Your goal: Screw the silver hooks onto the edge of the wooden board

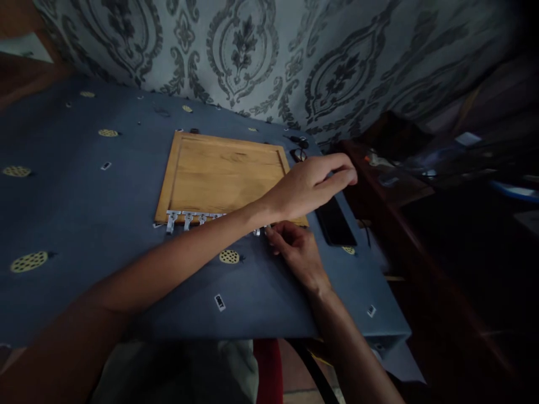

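Observation:
A wooden framed panel (214, 174) lies flat on the blue cloth-covered table. Along its near edge stands a row of several small silver T-shaped metal pieces (188, 220), partly hidden behind my left forearm. My left hand (315, 182) reaches across above the panel's right side, its thumb and fingers closed together; whatever they hold, if anything, is hidden. Below it, my right hand (295, 247) pinches a small silver metal piece (268, 230) at the right end of the row, by the panel's near edge.
A black phone (337, 223) lies right of the panel, with dark keys or cords (300, 147) behind it. A patterned curtain (244, 50) hangs along the back. Dark wooden furniture (387, 207) with clutter stands beyond the table's right edge.

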The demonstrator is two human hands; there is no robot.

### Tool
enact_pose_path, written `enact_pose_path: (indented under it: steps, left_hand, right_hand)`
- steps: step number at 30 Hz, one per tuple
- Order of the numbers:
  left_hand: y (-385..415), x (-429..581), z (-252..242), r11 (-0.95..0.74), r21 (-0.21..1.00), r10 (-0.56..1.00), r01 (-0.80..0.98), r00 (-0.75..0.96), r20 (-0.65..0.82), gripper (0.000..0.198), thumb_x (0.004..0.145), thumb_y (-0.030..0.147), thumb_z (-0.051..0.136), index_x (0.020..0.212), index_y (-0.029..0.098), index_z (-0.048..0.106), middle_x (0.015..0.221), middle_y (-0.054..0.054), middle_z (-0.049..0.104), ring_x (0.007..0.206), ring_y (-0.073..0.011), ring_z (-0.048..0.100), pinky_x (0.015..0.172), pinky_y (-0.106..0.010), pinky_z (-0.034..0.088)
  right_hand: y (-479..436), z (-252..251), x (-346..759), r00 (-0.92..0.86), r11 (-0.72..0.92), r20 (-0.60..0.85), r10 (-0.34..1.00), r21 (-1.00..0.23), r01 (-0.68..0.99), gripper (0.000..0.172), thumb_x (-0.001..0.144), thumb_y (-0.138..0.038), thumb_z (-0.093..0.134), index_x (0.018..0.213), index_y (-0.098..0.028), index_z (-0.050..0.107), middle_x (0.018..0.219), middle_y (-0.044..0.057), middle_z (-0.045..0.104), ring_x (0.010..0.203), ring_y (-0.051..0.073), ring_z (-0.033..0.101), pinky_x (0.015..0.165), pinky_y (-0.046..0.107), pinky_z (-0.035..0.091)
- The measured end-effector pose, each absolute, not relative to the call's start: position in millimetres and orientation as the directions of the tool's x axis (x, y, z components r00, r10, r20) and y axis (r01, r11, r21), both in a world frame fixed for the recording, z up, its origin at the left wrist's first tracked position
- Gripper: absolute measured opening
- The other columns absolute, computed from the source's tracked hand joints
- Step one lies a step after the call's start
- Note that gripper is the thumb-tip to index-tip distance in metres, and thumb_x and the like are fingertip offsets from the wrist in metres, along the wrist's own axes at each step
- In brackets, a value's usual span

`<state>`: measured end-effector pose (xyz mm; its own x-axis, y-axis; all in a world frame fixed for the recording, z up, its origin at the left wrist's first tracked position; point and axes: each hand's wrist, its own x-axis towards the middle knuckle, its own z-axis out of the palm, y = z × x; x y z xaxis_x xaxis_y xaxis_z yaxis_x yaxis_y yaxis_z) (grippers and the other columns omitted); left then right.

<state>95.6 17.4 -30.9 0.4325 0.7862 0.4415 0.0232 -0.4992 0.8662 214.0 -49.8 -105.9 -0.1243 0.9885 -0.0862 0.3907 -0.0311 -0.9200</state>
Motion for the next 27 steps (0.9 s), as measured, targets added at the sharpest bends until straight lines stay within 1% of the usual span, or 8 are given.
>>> enact_pose_path:
  steps: [6,10,13,17,19,23,27]
  left_hand:
    - [16.5,92.9,-27.4,-0.467,0.884,0.797,0.017,0.441,0.413,0.022,0.103,0.019,0.045,0.085,0.021,0.058,0.077,0.002,0.057,0.077,-0.0144,0.056,0.077,-0.028,0.045]
    - [13.1,93.1,-26.2,-0.453,0.891,0.800,-0.009,0.438,0.411,0.022,0.103,0.016,0.044,0.084,0.020,0.055,0.076,0.002,0.056,0.080,-0.0144,0.057,0.082,-0.028,0.045]
    - [10.8,95.9,-29.0,-0.465,0.885,0.799,0.004,0.433,0.418,0.023,0.105,0.020,0.043,0.084,0.020,0.053,0.079,0.001,0.058,0.083,-0.0151,0.059,0.084,-0.029,0.046]
    - [10.0,100.0,-35.5,-0.469,0.883,0.795,0.007,0.439,0.419,0.023,0.106,0.028,0.044,0.085,0.021,0.052,0.078,0.001,0.055,0.077,-0.0148,0.056,0.077,-0.028,0.046]
    - [10.4,101.3,-37.8,-0.458,0.889,0.799,-0.006,0.434,0.415,0.024,0.106,0.029,0.045,0.084,0.021,0.051,0.079,0.001,0.056,0.078,-0.0144,0.057,0.076,-0.027,0.046]
    - [11.0,102.2,-39.0,-0.443,0.895,0.800,-0.046,0.431,0.418,0.023,0.106,0.028,0.045,0.085,0.021,0.051,0.087,0.001,0.062,0.090,-0.0148,0.062,0.082,-0.026,0.048]
    - [9.9,102.0,-37.8,-0.457,0.890,0.803,-0.003,0.429,0.414,0.021,0.106,0.025,0.043,0.088,0.021,0.054,0.085,0.001,0.061,0.083,-0.0146,0.060,0.081,-0.028,0.048]
  right_hand:
    - [-48.8,-106.1,215.2,-0.144,-0.023,-0.085,0.986,-0.921,0.389,0.048,0.074,-0.065,0.078,0.069,-0.020,0.062,0.058,-0.001,0.059,0.051,0.013,0.053,0.054,0.028,0.043]
    - [-47.9,-106.5,216.1,-0.143,-0.008,-0.071,0.987,-0.918,0.397,0.049,0.075,-0.066,0.078,0.069,-0.020,0.063,0.057,0.000,0.060,0.050,0.013,0.054,0.053,0.027,0.044]
    - [-47.8,-106.6,216.3,-0.138,-0.010,-0.071,0.988,-0.915,0.402,0.051,0.074,-0.068,0.078,0.068,-0.020,0.063,0.057,0.001,0.061,0.051,0.014,0.055,0.052,0.028,0.045]
    - [-48.1,-106.7,215.7,-0.134,-0.030,-0.087,0.987,-0.924,0.382,0.054,0.071,-0.071,0.079,0.066,-0.020,0.063,0.058,0.001,0.061,0.050,0.014,0.054,0.052,0.029,0.047]
    - [-48.0,-106.8,215.5,-0.128,-0.031,-0.086,0.988,-0.925,0.379,0.054,0.070,-0.072,0.079,0.065,-0.020,0.063,0.058,0.001,0.061,0.050,0.013,0.053,0.052,0.029,0.048]
    - [-47.8,-107.8,215.7,-0.135,-0.017,-0.079,0.988,-0.914,0.406,0.053,0.073,-0.071,0.076,0.065,-0.021,0.062,0.055,0.001,0.060,0.050,0.014,0.054,0.052,0.029,0.047]
    - [-47.8,-108.8,217.3,-0.132,-0.014,-0.076,0.988,-0.909,0.416,0.048,0.076,-0.065,0.076,0.064,-0.020,0.063,0.055,0.001,0.062,0.050,0.014,0.056,0.053,0.029,0.047]
